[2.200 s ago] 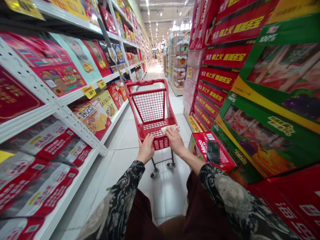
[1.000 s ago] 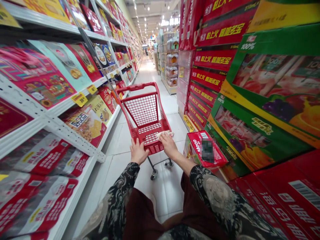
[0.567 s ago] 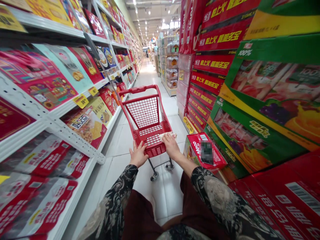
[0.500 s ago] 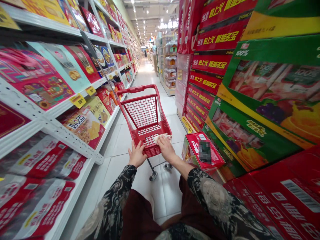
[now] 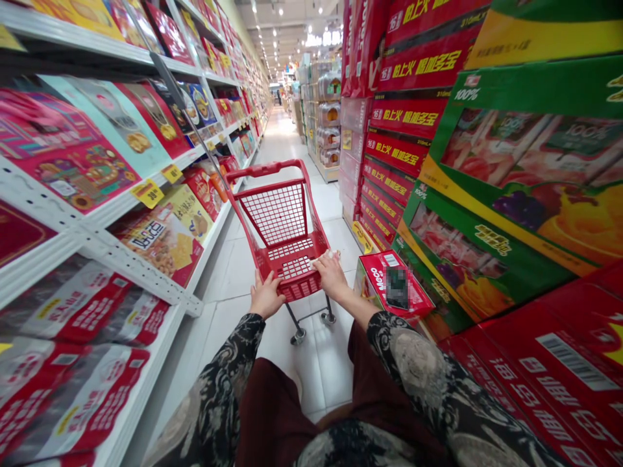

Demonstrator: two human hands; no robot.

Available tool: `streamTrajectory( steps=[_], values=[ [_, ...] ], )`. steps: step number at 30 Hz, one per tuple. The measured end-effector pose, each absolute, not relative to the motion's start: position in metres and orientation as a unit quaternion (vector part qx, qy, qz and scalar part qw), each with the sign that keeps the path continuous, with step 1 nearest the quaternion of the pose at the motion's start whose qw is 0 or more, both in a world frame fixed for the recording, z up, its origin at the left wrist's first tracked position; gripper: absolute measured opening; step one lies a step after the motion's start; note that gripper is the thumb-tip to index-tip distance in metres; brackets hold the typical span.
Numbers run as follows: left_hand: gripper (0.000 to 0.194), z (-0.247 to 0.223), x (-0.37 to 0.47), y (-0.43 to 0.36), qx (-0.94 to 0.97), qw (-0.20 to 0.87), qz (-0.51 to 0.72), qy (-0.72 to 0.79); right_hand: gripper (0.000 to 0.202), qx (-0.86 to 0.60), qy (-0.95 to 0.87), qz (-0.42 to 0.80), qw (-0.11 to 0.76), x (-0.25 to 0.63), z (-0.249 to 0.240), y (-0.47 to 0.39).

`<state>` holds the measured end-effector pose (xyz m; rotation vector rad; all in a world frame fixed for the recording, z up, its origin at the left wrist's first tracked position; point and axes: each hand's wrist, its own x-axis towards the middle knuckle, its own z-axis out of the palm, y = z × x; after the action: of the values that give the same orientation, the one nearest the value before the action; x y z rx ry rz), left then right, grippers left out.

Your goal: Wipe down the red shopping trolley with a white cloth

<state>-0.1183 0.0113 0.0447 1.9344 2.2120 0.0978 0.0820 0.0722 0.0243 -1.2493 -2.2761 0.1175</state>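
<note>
A person's two bare hands worked at a small red shopping cart (image 5: 300, 285) that stood upright on the tiled floor (image 5: 321, 366), in a supermarket aisle between shelving and stacked cartons.

The right hand (image 5: 331, 272) had shifted over the last half second: it had been nearer the middle of the cart's near rim, and now it lay at the right corner. Its fingers were bent closely over a pale cloth (image 5: 336, 255), only scraps of which showed around them. The shift brought a different stretch of rim under the cloth, which suggested rubbing along the edge. The left hand (image 5: 267, 295) had barely moved. It lay half open on the near left corner, fingers a little apart; how firmly it gripped could not be told.

Counted, there were two hands, one cart and one cloth. Two of the cart's caster wheels (image 5: 298, 336) could be seen, and one slim grey pole (image 5: 185, 113) slanted up at the cart's far left. On the right sat one red Meco carton (image 5: 377, 264), partly blurred on top; beside it were two green fruit juice cartons (image 5: 530, 162) in good view, with part of a third above. Behind rose at least six red Jiaduobao drink cartons (image 5: 411, 115). On the left, two yellow price tags (image 5: 147, 192) hung nearby above one Haochidian biscuit box (image 5: 165, 243).
</note>
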Motion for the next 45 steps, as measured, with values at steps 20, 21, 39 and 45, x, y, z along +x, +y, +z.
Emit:
streamTrajectory(
  steps=[20,21,39,45],
  values=[
    [0.051,0.068,-0.04,0.01,0.718,0.129,0.318,0.606,0.043,-0.541,-0.767,0.132,0.319,0.051,0.021,0.039],
    [0.051,0.065,-0.039,0.012,0.713,0.151,0.307,0.612,0.045,-0.533,-0.762,0.147,0.337,0.05,0.015,0.034],
    [0.036,0.041,-0.047,0.018,0.731,-0.034,0.143,0.666,0.041,-0.542,-0.765,0.17,0.303,0.098,0.039,0.061],
    [0.038,0.034,-0.087,-0.001,0.704,-0.058,0.135,0.695,0.046,-0.539,-0.779,0.152,0.282,0.096,0.031,0.048]
  ],
)
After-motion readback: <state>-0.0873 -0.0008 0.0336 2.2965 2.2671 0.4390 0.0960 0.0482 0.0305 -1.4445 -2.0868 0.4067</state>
